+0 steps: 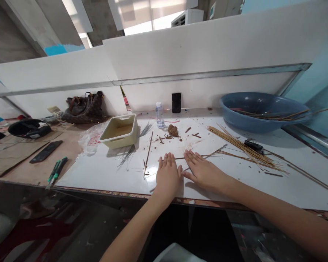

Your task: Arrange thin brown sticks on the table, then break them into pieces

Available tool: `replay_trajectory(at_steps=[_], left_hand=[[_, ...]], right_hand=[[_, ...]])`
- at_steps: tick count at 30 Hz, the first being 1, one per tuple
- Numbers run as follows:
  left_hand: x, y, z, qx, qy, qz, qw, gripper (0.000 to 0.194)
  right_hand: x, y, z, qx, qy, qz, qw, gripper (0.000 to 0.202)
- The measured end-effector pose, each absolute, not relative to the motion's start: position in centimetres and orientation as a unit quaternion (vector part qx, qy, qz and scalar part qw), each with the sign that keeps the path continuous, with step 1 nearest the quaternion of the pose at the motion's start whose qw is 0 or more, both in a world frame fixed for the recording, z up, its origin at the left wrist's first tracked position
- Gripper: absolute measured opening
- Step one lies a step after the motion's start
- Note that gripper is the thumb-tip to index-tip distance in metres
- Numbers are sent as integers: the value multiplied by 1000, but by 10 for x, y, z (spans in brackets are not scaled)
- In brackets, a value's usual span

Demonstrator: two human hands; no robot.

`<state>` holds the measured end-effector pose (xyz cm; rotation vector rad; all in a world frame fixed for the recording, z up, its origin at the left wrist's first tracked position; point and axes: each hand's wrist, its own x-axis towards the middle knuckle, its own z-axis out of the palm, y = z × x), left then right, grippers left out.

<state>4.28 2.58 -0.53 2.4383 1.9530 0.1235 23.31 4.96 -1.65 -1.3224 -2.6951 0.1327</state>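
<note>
My left hand lies flat on the white tabletop with its fingers stretched out. Beside it, my right hand is also flat, fingers extended, and the two thumbs nearly meet. A thin brown stick runs crosswise under the fingertips of both hands, its ends showing past them. Beyond the hands sits a lump of brown clay-like material with small crumbs around it. To the left lies another thin brown strip. A bundle of thin tan sticks spreads out at the right.
A cream basin with brownish liquid stands left, near thin grey wires. A water bottle and phone are at the back. A blue tub stands right, near a black object. Green-handled pliers lie far left.
</note>
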Motion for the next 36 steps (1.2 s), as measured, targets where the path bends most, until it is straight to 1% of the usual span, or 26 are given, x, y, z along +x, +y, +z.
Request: replay_trajectory(at_steps=[5,12,16,19,24,27,33,36], left_hand=[[38,0,-16,785,616,59,-12,63],[37,21,3,776,629,41,22,63],[34,5,-2,784,619,44,20,63],[30,-5,-6,787,614,49,12,62],[31,18,9,779,626,25,29,61],[32,27,13,776,629,16,30,59],[26,1,-5,795,605,42,-9,60],[26,6,-5,795,605,43,-14,59]], right_hand=[[237,32,-26,-438,-895,29,77,94],[230,49,-21,-452,-887,29,89,85],[233,35,-29,-450,-889,10,81,93],[237,27,-35,-445,-892,-3,82,94],[233,46,-24,-457,-886,27,78,89],[230,51,-21,-463,-882,29,80,90],[238,26,-40,-450,-888,1,93,92],[237,29,-38,-452,-887,3,95,92]])
